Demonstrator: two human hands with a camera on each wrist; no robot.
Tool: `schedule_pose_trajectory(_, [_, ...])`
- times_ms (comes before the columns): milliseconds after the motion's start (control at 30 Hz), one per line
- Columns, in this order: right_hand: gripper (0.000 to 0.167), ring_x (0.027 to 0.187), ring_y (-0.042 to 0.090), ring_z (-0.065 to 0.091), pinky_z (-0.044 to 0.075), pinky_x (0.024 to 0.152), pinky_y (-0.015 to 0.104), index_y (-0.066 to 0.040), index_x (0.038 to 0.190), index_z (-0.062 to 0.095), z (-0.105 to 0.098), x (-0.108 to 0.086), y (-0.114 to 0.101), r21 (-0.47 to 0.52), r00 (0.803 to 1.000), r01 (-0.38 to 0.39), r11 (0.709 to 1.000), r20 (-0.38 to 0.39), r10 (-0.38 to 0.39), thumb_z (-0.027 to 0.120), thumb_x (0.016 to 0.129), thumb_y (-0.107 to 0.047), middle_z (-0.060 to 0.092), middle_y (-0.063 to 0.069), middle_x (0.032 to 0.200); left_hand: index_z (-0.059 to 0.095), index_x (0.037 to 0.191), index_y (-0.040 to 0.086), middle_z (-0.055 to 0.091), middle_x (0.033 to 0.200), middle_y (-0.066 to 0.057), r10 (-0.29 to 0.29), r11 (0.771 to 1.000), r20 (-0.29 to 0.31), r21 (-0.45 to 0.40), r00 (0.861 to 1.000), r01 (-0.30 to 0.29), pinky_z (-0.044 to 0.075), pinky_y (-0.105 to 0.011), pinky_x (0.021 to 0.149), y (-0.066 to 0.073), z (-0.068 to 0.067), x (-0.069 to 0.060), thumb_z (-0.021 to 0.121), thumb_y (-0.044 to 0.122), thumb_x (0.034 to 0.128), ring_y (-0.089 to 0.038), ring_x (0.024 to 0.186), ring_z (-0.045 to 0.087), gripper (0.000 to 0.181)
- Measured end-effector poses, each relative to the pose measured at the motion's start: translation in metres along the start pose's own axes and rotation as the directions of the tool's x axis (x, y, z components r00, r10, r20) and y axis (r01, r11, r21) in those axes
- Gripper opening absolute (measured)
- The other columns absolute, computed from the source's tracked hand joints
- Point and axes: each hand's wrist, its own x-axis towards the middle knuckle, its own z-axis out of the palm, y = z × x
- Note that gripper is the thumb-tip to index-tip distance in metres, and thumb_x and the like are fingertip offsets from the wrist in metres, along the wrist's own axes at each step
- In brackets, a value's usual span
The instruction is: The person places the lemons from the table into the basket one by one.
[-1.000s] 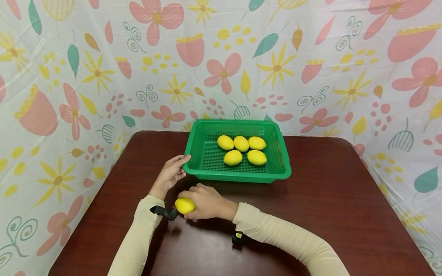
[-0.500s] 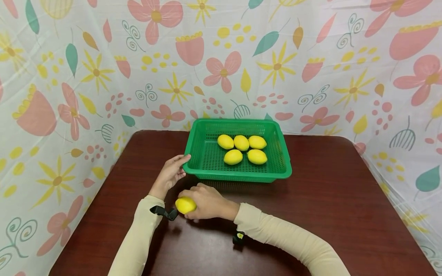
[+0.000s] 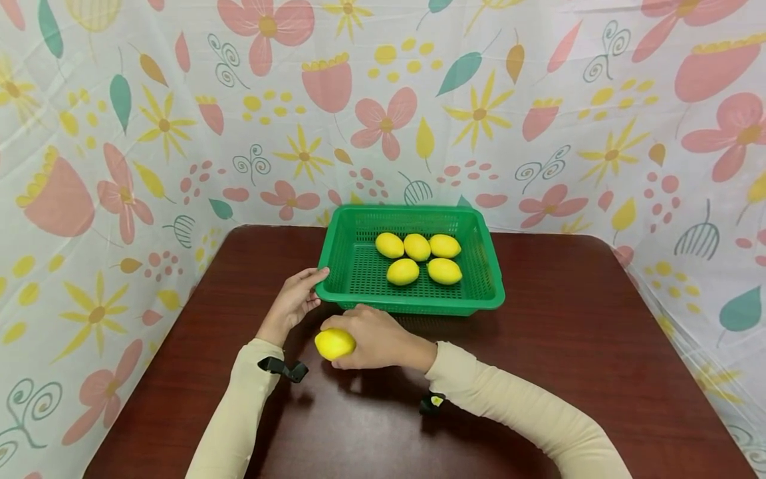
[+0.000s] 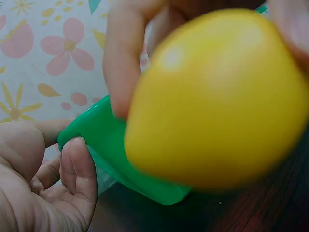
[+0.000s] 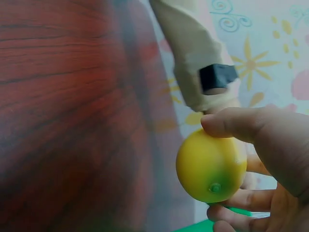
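A yellow lemon (image 3: 334, 344) is held above the table in my right hand (image 3: 380, 339), in front of the basket's near left corner. In the right wrist view the thumb lies on one side of the lemon (image 5: 210, 166) and fingers on the other. My left hand (image 3: 291, 301) grips the rim of the green basket (image 3: 413, 305) at that corner, thumb on top and fingers below, as the left wrist view also shows. Several lemons lie inside the basket in two rows, among them a front left lemon (image 3: 403, 272) and a front right lemon (image 3: 445, 271).
The basket stands at the back of a dark red-brown wooden table (image 3: 568, 346). Behind and beside the table hangs a white flowered cloth (image 3: 383, 100). Each sleeve carries a black wrist mount, the left one (image 3: 284, 368) close to the held lemon.
My right hand has moved a little right and toward the basket with the lemon in it. The left hand keeps its grip on the rim, and the basket stays put.
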Motion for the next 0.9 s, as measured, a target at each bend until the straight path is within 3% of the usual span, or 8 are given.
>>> schedule_pose_trajectory(367, [0.054,0.093,0.011,0.057,0.049,0.073,0.027,-0.024,0.132,0.067,-0.055,-0.006,0.005,0.059,0.998,-0.006,0.998,0.061,0.003,0.081,0.084,-0.043,0.07,-0.011,0.113,0.058,0.13,0.006,0.058,0.075,0.005,0.006,0.999,0.002,-0.034,1.0,-0.006,0.048,-0.018,0.059,0.002,-0.002,0.0,0.069,0.037,0.1,-0.007,0.056,0.048,0.044])
schedule_pose_trajectory(633, [0.054,0.086,0.007,0.061,0.052,0.072,0.026,-0.021,0.133,0.066,-0.093,0.004,0.033,0.121,0.992,0.023,0.992,0.12,-0.038,0.081,0.085,-0.041,0.071,-0.008,0.114,0.057,0.134,0.005,0.059,0.079,0.004,0.008,1.0,-0.003,-0.026,1.0,-0.009,0.048,-0.018,0.058,0.001,-0.002,0.001,0.069,0.037,0.0996,-0.007,0.056,0.049,0.049])
schedule_pose_trajectory(900, [0.056,0.1,0.014,0.063,0.053,0.082,0.032,-0.017,0.136,0.065,-0.121,0.021,0.065,0.151,0.978,0.019,0.988,0.204,-0.05,0.083,0.087,-0.037,0.071,-0.001,0.116,0.055,0.136,0.005,0.055,0.077,0.005,0.015,1.0,-0.009,-0.022,1.0,-0.016,0.048,-0.018,0.058,0.0,0.0,0.001,0.07,0.036,0.0996,-0.006,0.054,0.048,0.05])
